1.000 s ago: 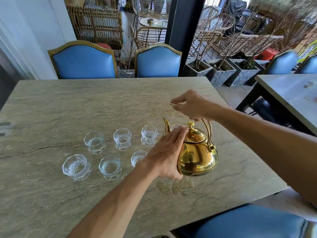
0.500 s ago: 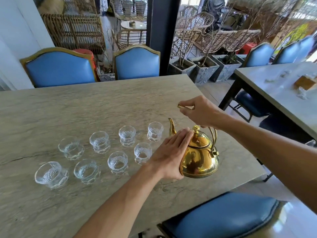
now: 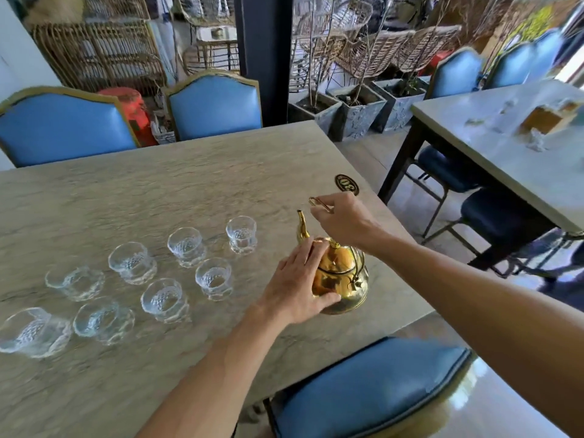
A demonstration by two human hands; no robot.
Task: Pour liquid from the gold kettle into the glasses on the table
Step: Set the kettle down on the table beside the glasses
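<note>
Since the earlier frame the gold kettle [image 3: 335, 283] has been drawn a little away from the nearest glass [image 3: 241, 233], and it is still held by both hands. It is kept low by the near right corner of the desk [image 3: 189, 184]. Whether it is touching the desk cannot be told. The thin handle [image 3: 316, 202] is pinched at its top by the right hand [image 3: 344, 222], whose grip is closed tight round it. The left hand [image 3: 297, 286] is laid flat on the kettle's side and lid [image 3: 339, 259], its grip open and its fingers straight.

To pour well, the kettle should likely be lifted by the handle. The spout [image 3: 301, 227] should be brought right over one glass and tipped slowly, with the lid pressed down so it is not dropped.

Eight small clear glasses [image 3: 164, 299] are set upright in two rows, left of the kettle. They look empty, though a little water would be hard to see. What is inside the kettle is hidden by the lid.
</note>
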